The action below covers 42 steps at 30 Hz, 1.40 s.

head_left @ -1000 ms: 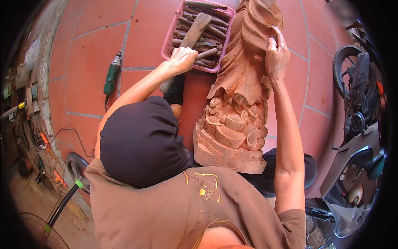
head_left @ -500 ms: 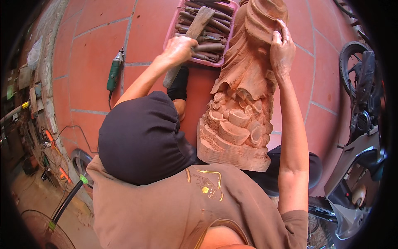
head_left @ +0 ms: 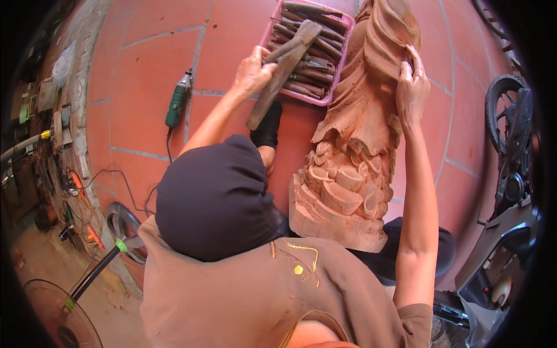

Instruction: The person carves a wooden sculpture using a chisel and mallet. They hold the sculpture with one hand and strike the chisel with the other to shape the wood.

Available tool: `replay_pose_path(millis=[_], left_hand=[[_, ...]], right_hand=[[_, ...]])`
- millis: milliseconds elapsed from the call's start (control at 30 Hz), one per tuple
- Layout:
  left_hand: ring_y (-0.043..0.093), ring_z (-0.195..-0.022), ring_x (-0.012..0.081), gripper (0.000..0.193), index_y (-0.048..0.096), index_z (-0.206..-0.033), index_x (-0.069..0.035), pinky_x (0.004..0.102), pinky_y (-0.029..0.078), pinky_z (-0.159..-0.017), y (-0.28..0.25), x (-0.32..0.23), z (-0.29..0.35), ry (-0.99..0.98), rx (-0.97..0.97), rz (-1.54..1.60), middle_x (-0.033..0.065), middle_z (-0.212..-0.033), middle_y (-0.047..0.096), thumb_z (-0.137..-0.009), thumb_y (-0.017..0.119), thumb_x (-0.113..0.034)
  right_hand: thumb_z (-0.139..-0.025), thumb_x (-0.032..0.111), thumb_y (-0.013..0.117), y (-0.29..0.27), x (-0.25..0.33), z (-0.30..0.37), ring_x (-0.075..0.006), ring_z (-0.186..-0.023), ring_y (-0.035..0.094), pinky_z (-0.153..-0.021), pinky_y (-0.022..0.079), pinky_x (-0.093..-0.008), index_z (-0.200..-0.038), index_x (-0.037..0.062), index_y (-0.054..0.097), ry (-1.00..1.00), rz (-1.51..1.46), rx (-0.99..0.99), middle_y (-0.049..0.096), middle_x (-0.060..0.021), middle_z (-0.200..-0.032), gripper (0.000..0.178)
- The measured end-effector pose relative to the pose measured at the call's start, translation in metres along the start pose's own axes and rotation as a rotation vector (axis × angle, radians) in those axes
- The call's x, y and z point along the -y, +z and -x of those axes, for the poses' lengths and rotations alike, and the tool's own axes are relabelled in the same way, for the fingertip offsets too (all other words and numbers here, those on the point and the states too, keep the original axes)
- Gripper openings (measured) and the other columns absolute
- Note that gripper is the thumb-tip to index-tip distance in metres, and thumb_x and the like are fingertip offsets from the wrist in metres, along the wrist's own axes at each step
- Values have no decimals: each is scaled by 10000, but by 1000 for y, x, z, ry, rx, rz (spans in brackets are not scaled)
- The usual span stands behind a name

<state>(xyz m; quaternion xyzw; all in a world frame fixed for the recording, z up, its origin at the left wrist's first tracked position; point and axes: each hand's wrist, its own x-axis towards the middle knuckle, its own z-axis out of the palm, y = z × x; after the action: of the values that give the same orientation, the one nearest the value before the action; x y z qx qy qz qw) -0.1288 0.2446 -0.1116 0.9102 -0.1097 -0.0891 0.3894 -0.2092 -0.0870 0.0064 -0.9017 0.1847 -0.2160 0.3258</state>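
Observation:
My left hand [head_left: 253,72] is closed round the handle of a wooden mallet [head_left: 283,78]. The mallet's long, thick head slants over the near left part of a pink basket [head_left: 326,101], which is packed with several wood-handled carving tools [head_left: 307,90]. On the right lies a reddish-brown carved wooden sculpture [head_left: 354,116], with flowing folds at the far part and rounded, petal-like shapes near its flat base. My right hand [head_left: 413,90] rests along its right edge, fingers stretched out against the folds. No tool shows in those fingers.
A green rotary power tool [head_left: 177,100] with a cord lies on the red tiles to the left. Motorbike parts and a wheel [head_left: 502,110] stand along the right side. At lower left are a fan [head_left: 61,319] and a dark wheel [head_left: 125,229]. My covered knee [head_left: 217,197] is near the basket.
The whole view has shifted, so everything sits farther right and lower. My left hand has turned the mallet, and its handle now shows. My right hand stays on the sculpture.

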Motion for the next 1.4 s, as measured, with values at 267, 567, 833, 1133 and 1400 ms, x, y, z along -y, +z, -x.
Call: replay_pose_path(millis=[267,567,833,1133,1400], left_hand=[[686,-986,407,728,462,-1323,-85,494,541,-856,36,-18,12,135,-101,-197,246,-1032,688,-747,844,-314],[712,-879,413,669,509,-1301,-129,482,555,-779,-7,50,59,31,-421,-72,219,-982,723,-744,820,-329],[700,-901,387,552,576,-1241,-112,468,556,-788,-9,103,126,-190,-363,-235,189,-1005,714,-776,811,-295],[662,-892,419,436,605,-1116,-30,477,541,-795,-11,101,137,-104,-403,-267,228,-978,669,-770,808,-199],[676,-804,341,251,664,-961,-5,406,547,-702,-27,79,114,-4,-346,-198,166,-910,670,-819,786,-172]], right_hand=[[-984,152,486,0,2,1,-296,-1297,573,-1077,446,-390,-1362,106,604,6,-49,-1,596,-108,-1419,398],[-994,141,489,1,2,1,-288,-1300,575,-1073,452,-379,-1363,86,601,23,-86,8,594,-119,-1420,389],[-999,140,498,-4,6,3,-268,-1302,578,-1075,446,-368,-1371,84,598,63,-104,11,608,-134,-1403,390],[-997,156,484,-3,4,3,-264,-1280,596,-1078,438,-360,-1366,93,606,46,-63,19,635,-146,-1367,394],[-994,147,493,-1,4,4,-251,-1273,602,-1074,443,-351,-1368,102,608,44,-93,6,642,-144,-1357,394]])
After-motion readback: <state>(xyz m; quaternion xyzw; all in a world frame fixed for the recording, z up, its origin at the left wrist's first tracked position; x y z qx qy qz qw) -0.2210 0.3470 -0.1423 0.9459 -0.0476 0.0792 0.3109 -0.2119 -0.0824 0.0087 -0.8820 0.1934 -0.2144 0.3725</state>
